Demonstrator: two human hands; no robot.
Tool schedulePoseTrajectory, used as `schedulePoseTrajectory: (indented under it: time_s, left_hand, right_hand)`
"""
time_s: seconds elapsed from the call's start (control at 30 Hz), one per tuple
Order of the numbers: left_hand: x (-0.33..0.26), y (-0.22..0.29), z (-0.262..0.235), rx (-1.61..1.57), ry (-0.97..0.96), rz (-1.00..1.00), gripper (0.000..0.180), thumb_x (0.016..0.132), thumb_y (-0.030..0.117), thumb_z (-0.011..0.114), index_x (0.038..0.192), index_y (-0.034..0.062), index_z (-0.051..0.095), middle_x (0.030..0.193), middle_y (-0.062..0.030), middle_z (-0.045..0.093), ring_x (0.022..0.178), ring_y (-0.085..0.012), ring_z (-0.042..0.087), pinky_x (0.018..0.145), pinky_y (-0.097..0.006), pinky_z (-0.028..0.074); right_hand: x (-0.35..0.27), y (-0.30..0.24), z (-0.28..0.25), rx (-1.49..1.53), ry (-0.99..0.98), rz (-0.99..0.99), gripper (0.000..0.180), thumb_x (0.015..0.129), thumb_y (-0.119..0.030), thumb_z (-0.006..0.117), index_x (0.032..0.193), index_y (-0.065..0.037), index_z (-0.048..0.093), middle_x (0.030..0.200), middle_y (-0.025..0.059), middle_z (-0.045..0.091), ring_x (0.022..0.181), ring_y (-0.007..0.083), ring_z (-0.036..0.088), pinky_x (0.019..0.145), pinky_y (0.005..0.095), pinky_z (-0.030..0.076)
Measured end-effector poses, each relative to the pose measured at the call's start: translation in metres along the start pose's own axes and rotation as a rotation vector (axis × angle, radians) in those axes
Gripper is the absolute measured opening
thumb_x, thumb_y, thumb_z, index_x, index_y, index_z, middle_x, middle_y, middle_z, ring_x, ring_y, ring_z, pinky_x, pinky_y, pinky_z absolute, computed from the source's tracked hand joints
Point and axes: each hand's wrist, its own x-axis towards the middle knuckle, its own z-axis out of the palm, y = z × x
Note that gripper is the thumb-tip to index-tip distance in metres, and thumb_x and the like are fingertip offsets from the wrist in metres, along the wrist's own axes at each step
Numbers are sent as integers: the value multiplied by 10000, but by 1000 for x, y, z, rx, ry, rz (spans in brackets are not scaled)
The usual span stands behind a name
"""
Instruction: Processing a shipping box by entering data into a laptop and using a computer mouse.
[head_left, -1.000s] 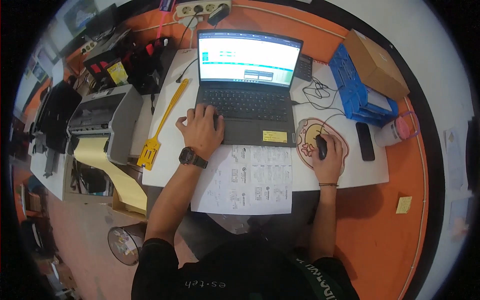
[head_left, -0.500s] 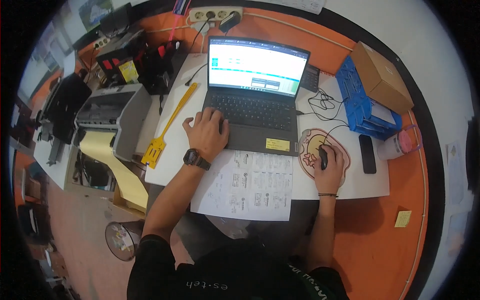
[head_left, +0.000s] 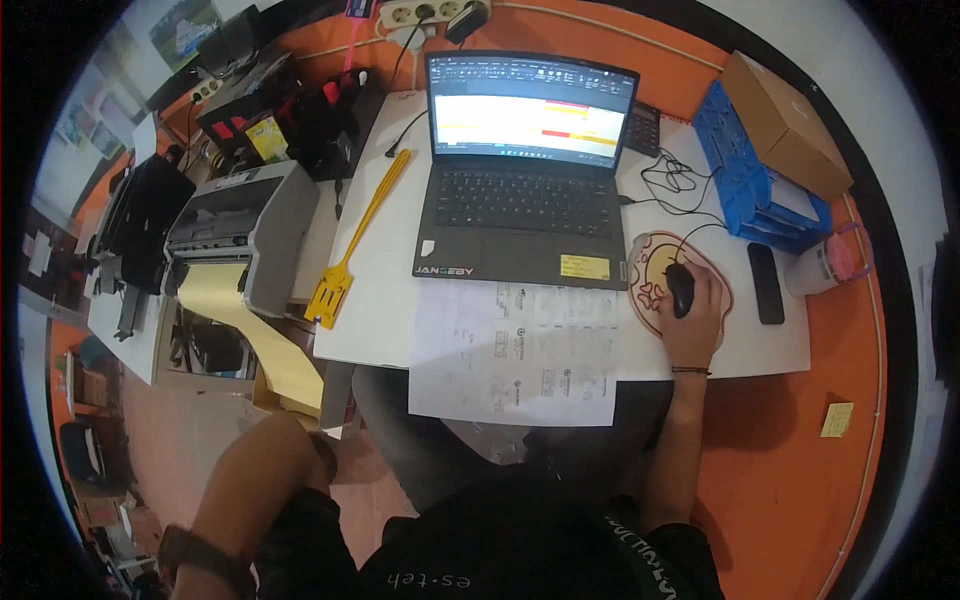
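Observation:
My right hand [head_left: 697,315] rests over a black computer mouse [head_left: 681,290], fingers curled around it, on a round cartoon-patterned mouse pad [head_left: 655,255]. My left forearm [head_left: 235,495] bends back toward the lower left, a dark watch [head_left: 205,562] on its wrist; the left hand itself lies outside the picture. A dark laptop [head_left: 515,225] stands open in front of me. Its screen shows a dark toolbar above a white page with red and yellow cells. Printed paper sheets [head_left: 470,350] lie partly under the laptop's front edge and hang over the table edge.
On the white table [head_left: 345,340] lie a yellow plastic back scratcher-like stick [head_left: 360,235] and a black phone [head_left: 766,284]. A pink-lidded tumbler [head_left: 815,268], blue tray rack [head_left: 765,190] and cardboard box [head_left: 790,120] stand right. At left, a printer [head_left: 240,230] trails yellow paper [head_left: 265,345].
My left hand has left the laptop and swung down out of view. The screen has switched to another page. The view has shifted slightly; my right hand stays on the mouse.

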Motion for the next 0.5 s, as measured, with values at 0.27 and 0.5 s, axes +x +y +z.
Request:
schedulePoseTrajectory:
  time_s: [0.27, 0.5]
  left_hand:
    - [32, -39, 63, 62, -107, -25, 394, 1019, 214, 729, 1340, -13, 696, 1295, -208, 736, 1275, -302, 707, 1115, -482, 540]
    - [31, -45, 48, 113, -212, -75, 448, 990, 237, 782, 1359, -1, 692, 1338, -208, 722, 1325, -314, 676, 1143, -489, 519]
  right_hand:
    - [-3, 12, 14, 91, 17, -50, 552, 878, -35, 809, 1410, -33, 658, 1409, 206, 665, 1319, 435, 659, 1134, 490, 555]
    - [-3, 9, 8, 47, -17, -42, 621, 884, -60, 819, 1481, -36, 649, 1467, 223, 644, 1372, 442, 630, 1186, 491, 527]
